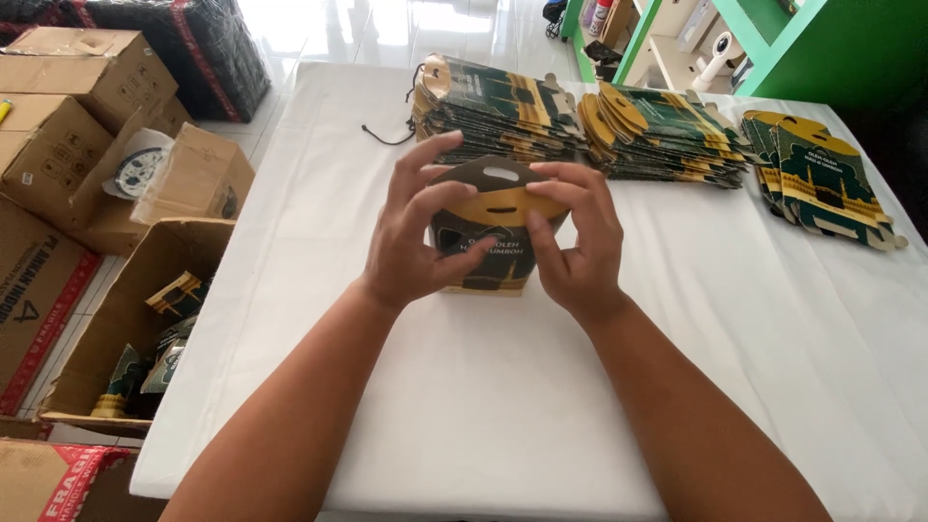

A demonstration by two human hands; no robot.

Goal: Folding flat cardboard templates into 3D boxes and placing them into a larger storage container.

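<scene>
Three stacks of flat printed cartons lie along the far side of the table: a tall stack (pixel 498 106) straight beyond the hands, a second stack (pixel 662 130) to its right, and a thinner fanned stack (pixel 822 179) further right, near the far right edge. A dark cord (pixel 387 133) trails beside the tall stack on its left. Both hands close around one small green-and-gold carton box (pixel 488 227) that stands upright on the white tablecloth (pixel 483 406), just in front of the tall stack; the left hand (pixel 416 232) grips its left side, the right hand (pixel 575 242) its right side, fingers pressed on the handle flap at the top. Left of the table, on the tiled floor, an open cardboard box (pixel 130 324) holds more cartons, with closed brown boxes (pixel 68 116) further off. A green shelf (pixel 715 39) stands at the far right. Near the person, the cloth lies bare to its front edge.
</scene>
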